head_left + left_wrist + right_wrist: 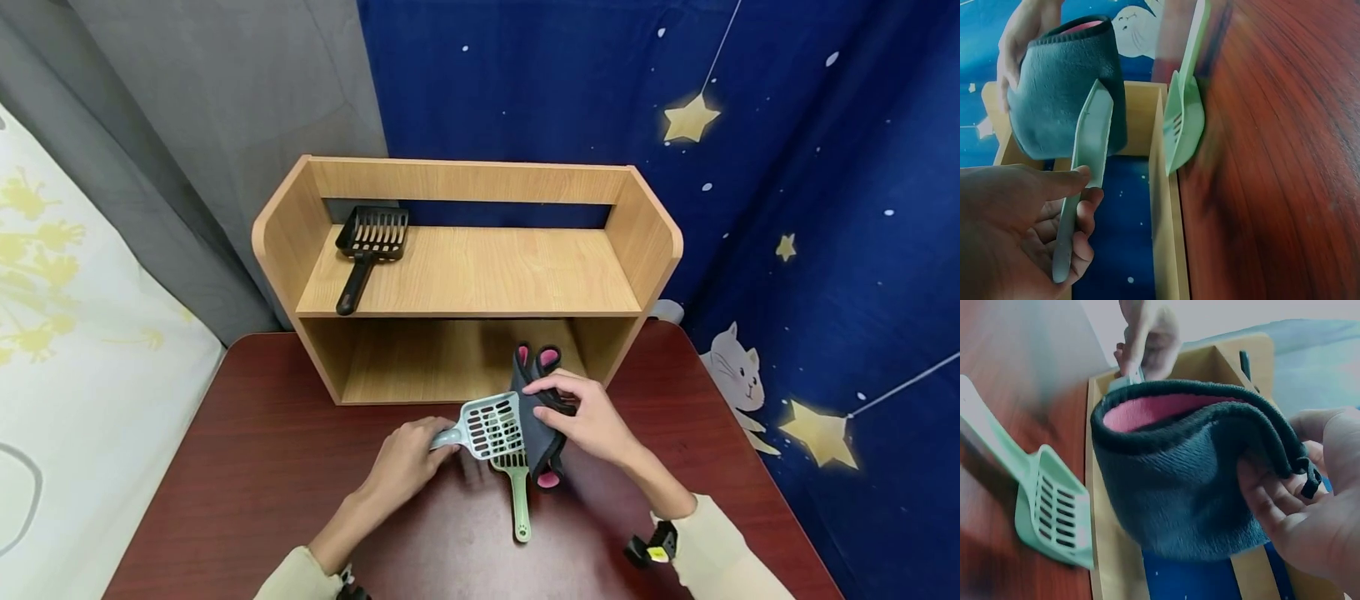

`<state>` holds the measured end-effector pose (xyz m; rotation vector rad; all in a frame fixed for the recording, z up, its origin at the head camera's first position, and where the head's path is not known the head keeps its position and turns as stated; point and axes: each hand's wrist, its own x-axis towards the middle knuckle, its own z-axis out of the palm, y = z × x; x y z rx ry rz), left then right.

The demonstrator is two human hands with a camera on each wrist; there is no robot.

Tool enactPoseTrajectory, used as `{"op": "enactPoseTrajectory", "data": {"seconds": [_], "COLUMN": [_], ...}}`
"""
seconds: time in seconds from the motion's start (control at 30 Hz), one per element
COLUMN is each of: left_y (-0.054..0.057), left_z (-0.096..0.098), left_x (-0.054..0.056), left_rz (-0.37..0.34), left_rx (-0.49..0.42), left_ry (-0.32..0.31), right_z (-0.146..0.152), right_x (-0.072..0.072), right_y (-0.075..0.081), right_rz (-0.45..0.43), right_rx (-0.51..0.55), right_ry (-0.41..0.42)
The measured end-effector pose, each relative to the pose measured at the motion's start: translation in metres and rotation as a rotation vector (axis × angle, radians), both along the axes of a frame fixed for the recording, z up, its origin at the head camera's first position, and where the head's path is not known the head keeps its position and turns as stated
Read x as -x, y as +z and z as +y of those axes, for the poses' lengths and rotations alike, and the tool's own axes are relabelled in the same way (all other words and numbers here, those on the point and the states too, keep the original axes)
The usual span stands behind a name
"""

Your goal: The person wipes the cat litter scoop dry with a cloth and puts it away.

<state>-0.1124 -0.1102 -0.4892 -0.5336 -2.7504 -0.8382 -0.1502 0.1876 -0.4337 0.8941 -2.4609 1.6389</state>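
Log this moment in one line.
left hand: grips light-blue slotted scoop | right hand: holds pink-lined dark-grey fabric item | green slotted scoop: on table | black slotted scoop: on upper shelf

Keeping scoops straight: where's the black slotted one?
In the head view, the black slotted scoop lies on the upper wooden shelf, near its left side panel.

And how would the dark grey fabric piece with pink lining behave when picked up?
The dark grey fabric piece with pink lining is probably floppy: its rim curves unevenly near the right hand. It is likely light for its size, since the open mouth shows a hollow inside. Its textured surface probably resists slipping.
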Motion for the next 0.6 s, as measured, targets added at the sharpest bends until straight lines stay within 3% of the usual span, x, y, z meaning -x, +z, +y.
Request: {"op": "enactPoseTrajectory", "data": {"seconds": [0.27, 0.43, 0.6], "left_y": [0.005, 0.007, 0.007], "left_z": [0.010, 0.018, 0.023], "left_x": [0.001, 0.001, 0.002], "left_rz": [-0.011, 0.007, 0.017], "left_rx": [0.007, 0.019, 0.023], "left_ry": [-0.018, -0.034, -0.042], "right_z": [-0.032, -0.053, -0.064], "right_x": [0.003, 0.002, 0.002], "right_y": [-0.006, -0.013, -0.014], "right_rz": [-0.080, -0.027, 0.012], "right_rx": [-0.173, -0.266, -0.260], "right_ry": [-0.076, -0.096, -0.094]}}
